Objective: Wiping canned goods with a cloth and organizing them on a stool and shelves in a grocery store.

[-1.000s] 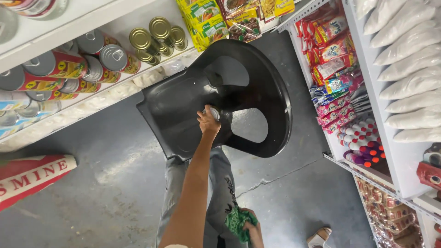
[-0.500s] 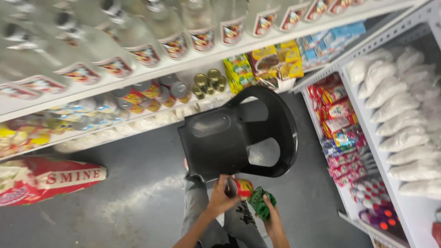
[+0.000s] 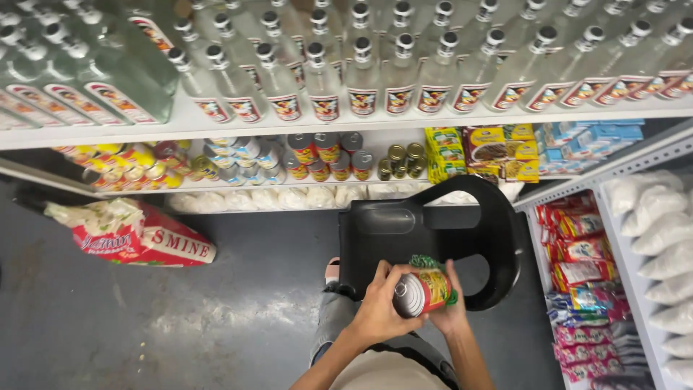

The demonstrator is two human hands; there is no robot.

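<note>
Item: tin can [image 3: 421,292], lower centre, grasped by left hand [image 3: 379,310] and right hand [image 3: 449,312] fingers, above black chair [image 3: 426,231]; wiping step, likely; next calls for turning it.

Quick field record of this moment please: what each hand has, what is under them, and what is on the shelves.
left hand: grips the silver-ended tin can with red and yellow label
right hand: supports the same can, with a green cloth bunched against it
below the hands: black plastic chair on the grey floor
top shelf: clear glass bottles
lower shelf: stacked tin cans
floor left: red and white sack
</note>
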